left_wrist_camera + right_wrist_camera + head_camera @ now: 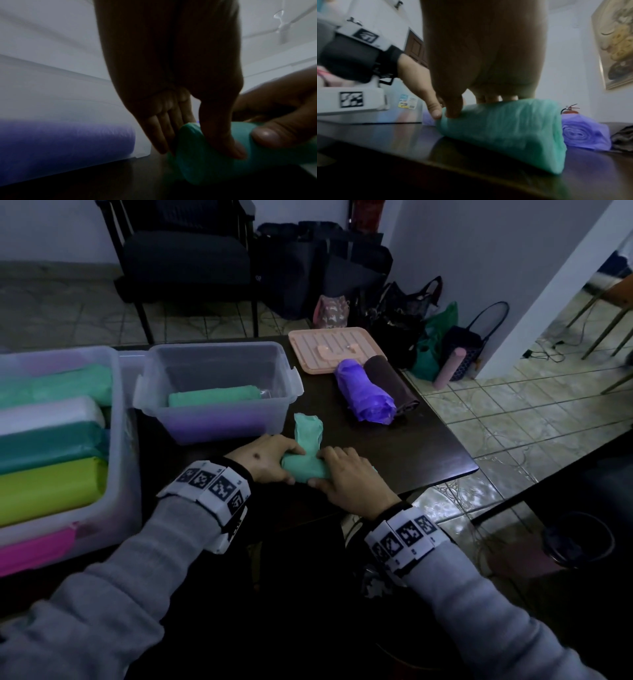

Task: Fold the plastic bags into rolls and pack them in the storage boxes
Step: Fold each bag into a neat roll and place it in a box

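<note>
A mint green plastic bag (303, 470), partly rolled, lies on the dark table (404, 450) near its front edge; its loose tail (308, 429) points away from me. My left hand (274, 458) grips the roll's left end, fingers behind and thumb in front (200, 148). My right hand (342, 474) grips the right part, fingers over the top and thumb on the near side (473, 106). The roll (513, 132) rests on the table. Just behind stands a small clear storage box (150, 392) holding a green roll (214, 397) above a purple one.
A large clear box (116, 440) at the left holds several coloured rolls. A purple roll (364, 392) and a dark brown roll (390, 381) lie at the right, with a pink lid (305, 344) behind them. Chair and bags stand on the floor beyond.
</note>
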Motion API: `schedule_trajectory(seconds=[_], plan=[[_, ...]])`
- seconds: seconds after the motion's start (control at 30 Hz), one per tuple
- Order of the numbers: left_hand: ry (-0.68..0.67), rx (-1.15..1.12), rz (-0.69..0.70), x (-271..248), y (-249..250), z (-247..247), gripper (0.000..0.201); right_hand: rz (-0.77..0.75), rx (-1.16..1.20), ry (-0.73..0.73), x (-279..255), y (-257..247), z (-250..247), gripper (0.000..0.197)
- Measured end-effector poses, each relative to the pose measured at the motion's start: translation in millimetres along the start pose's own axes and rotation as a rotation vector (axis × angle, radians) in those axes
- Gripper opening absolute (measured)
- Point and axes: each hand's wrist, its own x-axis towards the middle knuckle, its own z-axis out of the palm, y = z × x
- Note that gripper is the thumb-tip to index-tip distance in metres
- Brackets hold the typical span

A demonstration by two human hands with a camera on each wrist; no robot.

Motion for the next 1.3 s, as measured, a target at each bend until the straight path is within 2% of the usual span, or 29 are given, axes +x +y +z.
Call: schedule_trajectory(seconds=[0.07,0.2,0.27,0.33,0.4,0.43,0.57,0.67,0.83,0.9,1.0,1.17,1.3], plan=[[-0.073,0.006,-0.013,-2,1,-3,0.058,-0.023,-0.053,0.036,-3,-6,3,0.066],[-0.18,-0.042,-0.019,-3,-5,-6,0.05,-0.011,-0.008,0.026,-2,-12,3,0.055],[-0.124,-0.044,-0.026,-6,-7,-6,0.053,-0.007,0.013,-0.027,0,-12,-1,0.055],[0.042,-0.077,-0.016,-9,-8,-5,0.054,0.006,0.041,-0.064,4,-10,-5,0.056],[0.173,-0.126,0.016,-12,-9,-3,0.045,0.013,0.071,-0.11,8,-9,-8,0.055],[0.195,-0.134,0.02,-12,-9,-1,0.041,0.013,0.078,-0.144,10,-8,-9,0.054],[0.141,-0.149,-0.013,-12,-10,0,0.047,0.053,0.109,-0.266,18,-9,-12,0.049],[0.125,-0.248,-0.028,-10,-14,4,0.057,0.103,0.195,-0.329,24,-8,-14,0.047],[0.171,-0.367,-0.05,-6,-21,14,0.058,0.156,0.255,-0.34,29,-9,-18,0.046],[0.177,-0.421,-0.062,-4,-22,14,0.057,0.179,0.254,-0.355,34,-9,-22,0.054],[0.178,-0.425,-0.074,-3,-21,12,0.054,0.209,0.244,-0.458,44,-11,-29,0.068],[0.171,-0.412,-0.088,-2,-23,8,0.048,0.161,0.298,-0.522,52,-16,-37,0.045],[0.185,-0.449,-0.105,-3,-24,9,0.049,0.071,0.239,-0.45,45,-18,-33,0.058]])
